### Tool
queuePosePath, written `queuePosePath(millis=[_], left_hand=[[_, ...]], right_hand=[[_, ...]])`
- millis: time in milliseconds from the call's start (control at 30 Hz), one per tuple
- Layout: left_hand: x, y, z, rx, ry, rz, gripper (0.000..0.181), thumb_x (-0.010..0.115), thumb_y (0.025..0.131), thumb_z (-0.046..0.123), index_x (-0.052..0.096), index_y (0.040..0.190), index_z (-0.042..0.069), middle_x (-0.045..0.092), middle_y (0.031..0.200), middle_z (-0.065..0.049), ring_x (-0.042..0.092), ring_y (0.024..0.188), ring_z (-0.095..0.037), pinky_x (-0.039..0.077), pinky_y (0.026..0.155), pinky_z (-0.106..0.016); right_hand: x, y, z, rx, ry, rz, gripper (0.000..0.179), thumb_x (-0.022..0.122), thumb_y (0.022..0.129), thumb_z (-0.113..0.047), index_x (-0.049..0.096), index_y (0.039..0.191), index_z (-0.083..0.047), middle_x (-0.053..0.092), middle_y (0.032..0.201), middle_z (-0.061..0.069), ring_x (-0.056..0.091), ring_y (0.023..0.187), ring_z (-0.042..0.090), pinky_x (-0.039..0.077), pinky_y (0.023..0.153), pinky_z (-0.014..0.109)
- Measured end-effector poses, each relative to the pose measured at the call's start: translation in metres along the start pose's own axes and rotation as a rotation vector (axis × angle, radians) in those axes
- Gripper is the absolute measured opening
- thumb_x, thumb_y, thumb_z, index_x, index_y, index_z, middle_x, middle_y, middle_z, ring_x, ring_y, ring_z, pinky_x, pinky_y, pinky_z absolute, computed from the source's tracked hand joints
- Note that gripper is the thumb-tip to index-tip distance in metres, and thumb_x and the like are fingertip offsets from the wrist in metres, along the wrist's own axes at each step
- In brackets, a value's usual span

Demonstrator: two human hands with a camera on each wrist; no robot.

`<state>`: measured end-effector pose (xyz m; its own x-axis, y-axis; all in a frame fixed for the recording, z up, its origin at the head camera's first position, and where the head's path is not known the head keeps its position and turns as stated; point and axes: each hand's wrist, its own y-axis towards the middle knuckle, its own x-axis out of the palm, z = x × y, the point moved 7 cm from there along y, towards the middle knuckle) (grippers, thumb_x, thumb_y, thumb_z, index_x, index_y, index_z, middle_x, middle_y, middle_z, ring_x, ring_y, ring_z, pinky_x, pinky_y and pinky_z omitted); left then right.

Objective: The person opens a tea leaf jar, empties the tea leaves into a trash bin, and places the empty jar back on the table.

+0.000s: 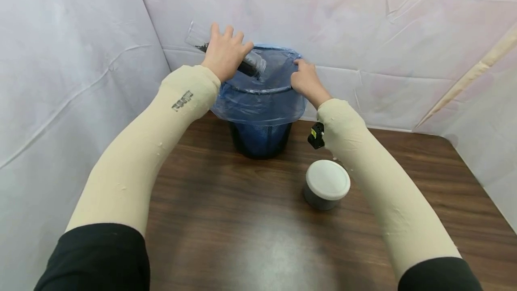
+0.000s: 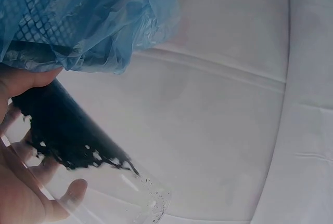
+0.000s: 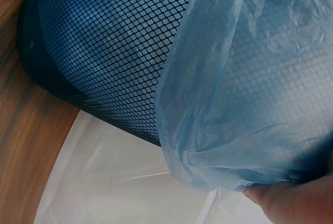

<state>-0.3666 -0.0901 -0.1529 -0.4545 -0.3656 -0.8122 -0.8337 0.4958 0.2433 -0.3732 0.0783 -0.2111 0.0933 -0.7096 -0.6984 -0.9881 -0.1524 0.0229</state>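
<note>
My left hand (image 1: 227,53) grips a clear plastic jar (image 1: 196,35) tilted with its mouth down over the bin. Dark loose bits (image 2: 78,135) fill part of the jar and lie along its lower side toward the mouth. The black mesh bin (image 3: 114,52) is lined with a blue plastic bag (image 1: 258,104), folded over its rim and hanging down outside. My right hand (image 1: 305,80) holds the bag and rim at the bin's right side, thumb and fingers on the plastic. In the right wrist view, only part of that hand shows at the lower right corner.
A small round tub with a white lid (image 1: 328,179) stands on the brown wooden table (image 1: 242,219), in front of the bin to the right and near my right forearm. White cloth walls (image 1: 343,21) rise close behind the bin and at both sides.
</note>
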Motion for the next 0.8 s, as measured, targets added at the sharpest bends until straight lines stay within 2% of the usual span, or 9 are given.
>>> queuePosePath(millis=[367,800], left_hand=[[-0.0036,-0.001,0.0007,-0.003,0.007,0.011,0.036,0.05,0.094,0.002,0.045,0.129,0.008,0.048,0.121,-0.023,0.04,0.116,-0.045,0.025,0.097,-0.066],[-0.0048,-0.0018,0.0006,0.012,0.049,0.042,0.036,0.054,0.092,0.002,0.049,0.127,0.009,0.051,0.118,-0.021,0.04,0.116,-0.042,0.023,0.099,-0.062]], right_hand=[[-0.0003,0.0001,0.001,0.0,-0.001,-0.005,0.058,0.02,0.094,-0.002,0.017,0.152,-0.007,0.001,0.157,0.017,-0.006,0.143,0.026,0.033,0.08,0.038],[0.0006,0.001,0.003,-0.009,-0.001,0.003,0.059,0.021,0.093,-0.001,0.018,0.151,-0.005,0.001,0.157,0.019,-0.006,0.143,0.028,0.03,0.089,0.039]])
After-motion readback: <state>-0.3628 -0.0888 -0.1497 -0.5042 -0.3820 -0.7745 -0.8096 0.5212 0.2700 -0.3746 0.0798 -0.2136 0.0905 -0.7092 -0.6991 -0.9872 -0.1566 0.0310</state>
